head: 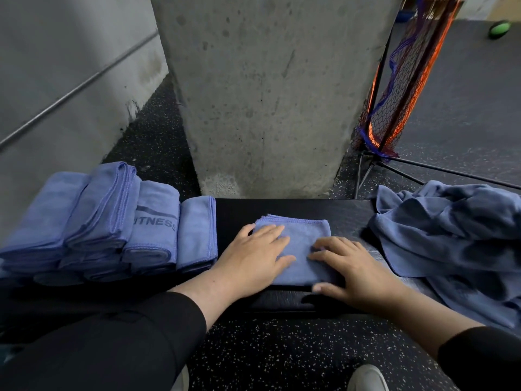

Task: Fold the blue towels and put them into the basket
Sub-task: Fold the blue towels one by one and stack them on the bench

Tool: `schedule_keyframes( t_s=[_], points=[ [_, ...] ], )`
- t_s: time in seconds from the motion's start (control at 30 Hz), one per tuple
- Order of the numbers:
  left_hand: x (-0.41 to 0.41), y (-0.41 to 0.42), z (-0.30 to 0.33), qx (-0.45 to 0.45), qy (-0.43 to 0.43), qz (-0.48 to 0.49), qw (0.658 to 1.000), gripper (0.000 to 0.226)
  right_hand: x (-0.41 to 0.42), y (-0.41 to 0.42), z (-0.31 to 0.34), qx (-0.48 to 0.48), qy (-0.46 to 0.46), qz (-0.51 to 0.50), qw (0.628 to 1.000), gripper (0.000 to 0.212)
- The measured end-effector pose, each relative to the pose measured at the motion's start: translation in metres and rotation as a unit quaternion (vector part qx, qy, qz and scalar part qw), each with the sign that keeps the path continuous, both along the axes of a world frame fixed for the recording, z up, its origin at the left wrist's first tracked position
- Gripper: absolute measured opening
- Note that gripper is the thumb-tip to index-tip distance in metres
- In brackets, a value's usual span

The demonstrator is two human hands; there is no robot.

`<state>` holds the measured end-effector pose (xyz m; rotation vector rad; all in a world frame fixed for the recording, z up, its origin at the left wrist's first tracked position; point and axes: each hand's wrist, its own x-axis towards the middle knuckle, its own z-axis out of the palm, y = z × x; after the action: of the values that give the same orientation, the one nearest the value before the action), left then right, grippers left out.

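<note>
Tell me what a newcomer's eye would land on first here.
First, the left hand and right hand pressing flat on a folded blue towel at the middle of the black bench. To the left stands a row of folded towels; to the right lies a crumpled pile of unfolded towels.

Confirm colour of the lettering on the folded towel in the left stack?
Dark grey "ITNESS" lettering on the blue folded microfibre towel; head view.

Dim, soft, even indoor light with no hard shadows or glare. The concrete pillar (pixel 270 94) is the brightest area, while the black sleeves (pixel 118 342) sink into near-featureless dark. Wide-angle distortion bends lines at the edges, and the folded towels (pixel 93 221) at far left smear slightly.
</note>
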<state>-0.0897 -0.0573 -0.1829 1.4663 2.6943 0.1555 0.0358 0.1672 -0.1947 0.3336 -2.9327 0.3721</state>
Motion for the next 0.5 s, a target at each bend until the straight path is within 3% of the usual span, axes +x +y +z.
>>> schedule_keyframes(
  t_s=[0.1, 0.2, 0.27, 0.4, 0.5],
  points=[
    [0.008, -0.01, 0.003, 0.022, 0.023, -0.027, 0.999, 0.075, 0.003, -0.002, -0.004, 0.017, -0.007, -0.005, 1.0, 0.065],
    [0.013, -0.019, 0.0, -0.009, 0.024, -0.038, 0.999, 0.081, -0.001, -0.011, 0.001, 0.024, 0.012, -0.026, 0.999, 0.043],
    [0.015, -0.023, -0.001, 0.009, 0.028, -0.03, 0.999, 0.065, -0.003, -0.017, 0.01, 0.027, 0.003, -0.056, 0.998, 0.034],
    [0.018, -0.029, 0.014, 0.072, 0.004, 0.008, 0.997, 0.014, 0.005, -0.022, 0.023, 0.019, -0.045, -0.072, 0.996, 0.044],
    [0.02, -0.036, 0.023, 0.078, -0.044, 0.027, 0.996, 0.017, 0.014, -0.026, 0.03, 0.046, -0.084, -0.058, 0.994, 0.058]
  ],
)
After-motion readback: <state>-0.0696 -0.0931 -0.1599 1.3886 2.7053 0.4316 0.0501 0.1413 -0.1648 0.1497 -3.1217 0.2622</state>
